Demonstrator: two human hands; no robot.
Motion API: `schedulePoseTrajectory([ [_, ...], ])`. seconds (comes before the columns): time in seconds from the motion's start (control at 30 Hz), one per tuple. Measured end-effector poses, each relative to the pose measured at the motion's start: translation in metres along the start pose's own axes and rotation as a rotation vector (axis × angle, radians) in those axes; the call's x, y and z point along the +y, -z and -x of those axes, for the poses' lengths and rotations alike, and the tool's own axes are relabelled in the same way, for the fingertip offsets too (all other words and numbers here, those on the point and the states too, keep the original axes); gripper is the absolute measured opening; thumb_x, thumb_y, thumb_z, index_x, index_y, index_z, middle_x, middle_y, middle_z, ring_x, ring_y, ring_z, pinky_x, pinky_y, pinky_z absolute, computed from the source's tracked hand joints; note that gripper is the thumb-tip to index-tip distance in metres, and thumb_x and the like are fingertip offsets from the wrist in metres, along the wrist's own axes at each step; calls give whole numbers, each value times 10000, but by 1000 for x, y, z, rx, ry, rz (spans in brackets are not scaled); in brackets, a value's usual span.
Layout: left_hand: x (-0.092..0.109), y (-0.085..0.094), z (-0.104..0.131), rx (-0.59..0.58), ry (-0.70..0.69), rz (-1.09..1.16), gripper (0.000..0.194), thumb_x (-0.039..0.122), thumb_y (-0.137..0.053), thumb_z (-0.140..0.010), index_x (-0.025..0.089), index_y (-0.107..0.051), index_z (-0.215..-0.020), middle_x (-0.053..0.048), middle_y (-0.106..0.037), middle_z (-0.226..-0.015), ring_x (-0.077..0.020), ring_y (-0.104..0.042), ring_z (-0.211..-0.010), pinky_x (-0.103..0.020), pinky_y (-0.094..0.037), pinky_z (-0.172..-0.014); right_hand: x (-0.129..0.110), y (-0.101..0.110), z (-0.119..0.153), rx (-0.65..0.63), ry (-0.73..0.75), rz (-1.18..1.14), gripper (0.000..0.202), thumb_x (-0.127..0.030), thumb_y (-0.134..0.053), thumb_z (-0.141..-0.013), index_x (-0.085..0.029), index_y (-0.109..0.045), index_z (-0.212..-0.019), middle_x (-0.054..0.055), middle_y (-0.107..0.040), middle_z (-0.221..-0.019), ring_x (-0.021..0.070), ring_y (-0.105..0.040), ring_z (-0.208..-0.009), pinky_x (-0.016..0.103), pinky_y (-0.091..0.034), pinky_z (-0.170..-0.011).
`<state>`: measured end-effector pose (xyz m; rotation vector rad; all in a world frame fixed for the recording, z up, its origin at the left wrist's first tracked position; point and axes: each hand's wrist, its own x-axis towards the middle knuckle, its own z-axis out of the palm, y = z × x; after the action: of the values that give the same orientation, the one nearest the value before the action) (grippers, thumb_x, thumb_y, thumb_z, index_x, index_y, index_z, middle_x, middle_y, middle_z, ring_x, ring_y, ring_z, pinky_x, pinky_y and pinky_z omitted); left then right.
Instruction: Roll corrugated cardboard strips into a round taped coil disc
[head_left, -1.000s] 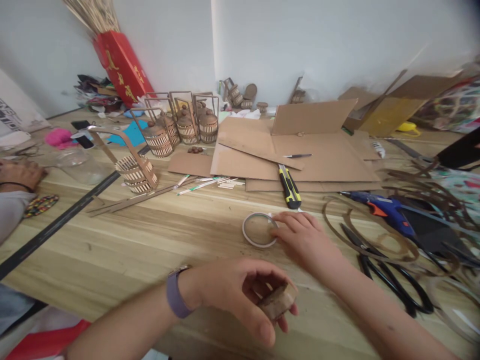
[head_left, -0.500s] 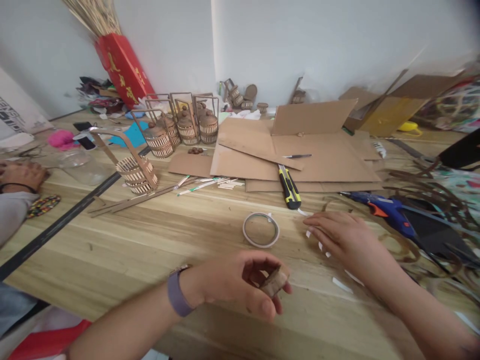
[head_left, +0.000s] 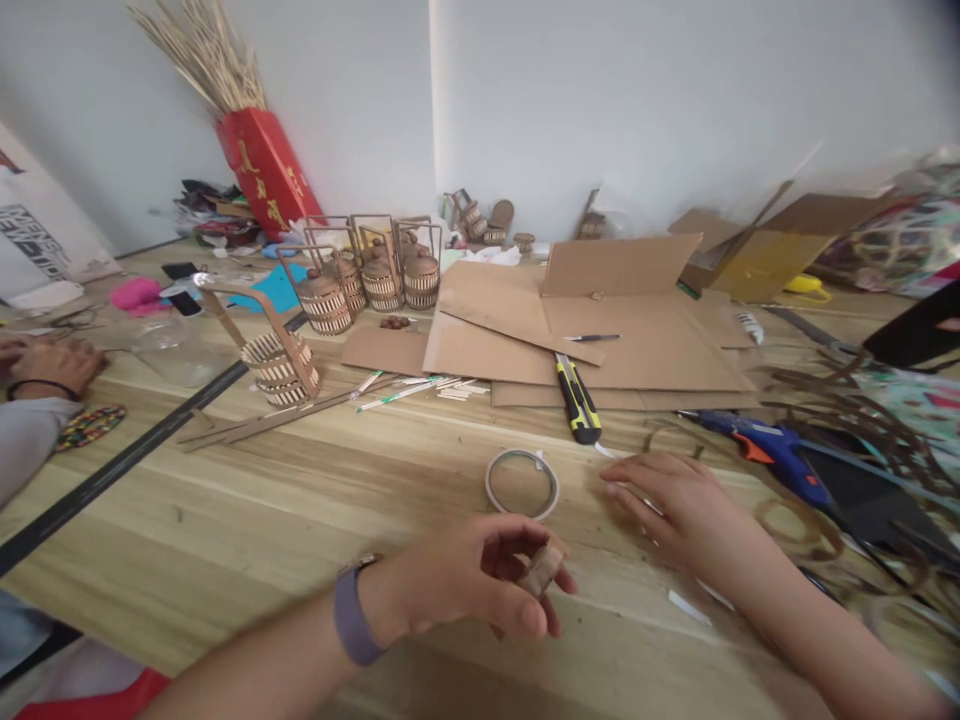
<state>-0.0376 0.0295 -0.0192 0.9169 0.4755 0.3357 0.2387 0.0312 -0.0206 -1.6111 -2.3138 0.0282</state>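
My left hand (head_left: 495,580), with a watch on a purple strap at its wrist, is closed on a small brown coiled strip (head_left: 545,568), gripped between thumb and fingers above the table. My right hand (head_left: 679,505) is palm down on the wood with its fingers stretched out, beside small white paper scraps (head_left: 688,607); what lies under its palm is hidden. A roll of tape (head_left: 490,485) lies flat just beyond my left hand. Farther back is a yellow and black utility knife (head_left: 577,405), its blade end at the cardboard's edge.
Cardboard sheets (head_left: 637,350) cover the middle back. Small lidded bamboo baskets (head_left: 382,280) and a lidless one (head_left: 281,370) stand left. A blue glue gun (head_left: 780,445) and brown strips (head_left: 795,530) lie right. Another person's hand (head_left: 56,365) rests at far left.
The view has tilted up slightly, so the table things sit lower. My right hand has slid slightly left over the paper scraps; my left hand still holds the coiled strip, turned slightly.
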Motion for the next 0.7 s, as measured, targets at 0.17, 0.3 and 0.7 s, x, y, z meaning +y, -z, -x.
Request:
schedulePoseTrajectory([
  [0.17, 1, -2, 0, 19, 3, -21, 734, 466, -962, -424, 163, -610, -992, -55, -646, -1058, -138, -623, -791, -323, -461, -781, 0, 0, 4, -8, -2, -1, 388, -424, -409, -971, -238, -749, -957, 101, -776, -998, 273, -705, -944, 479, -508, -846],
  [0.3, 1, -3, 1, 86, -21, -68, 754, 449, -968, -406, 161, -621, -1010, -55, -641, -1052, -137, -605, -809, -277, -448, -729, -7, 2, 3, 22, 38, -27, 363, -405, -418, -972, -252, -747, -949, 93, -777, -985, 269, -710, -926, 477, -528, -821],
  [0.7, -7, 4, -2, -166, -175, 277, 713, 687, -686, -762, 118, -639, -1189, -133, -640, -1130, -180, -677, -827, -279, -542, -739, -56, 9, 17, 158, 165, -337, 222, -255, -526, -941, -263, -724, -1041, 66, -774, -997, 196, -728, -913, 310, -598, -764],
])
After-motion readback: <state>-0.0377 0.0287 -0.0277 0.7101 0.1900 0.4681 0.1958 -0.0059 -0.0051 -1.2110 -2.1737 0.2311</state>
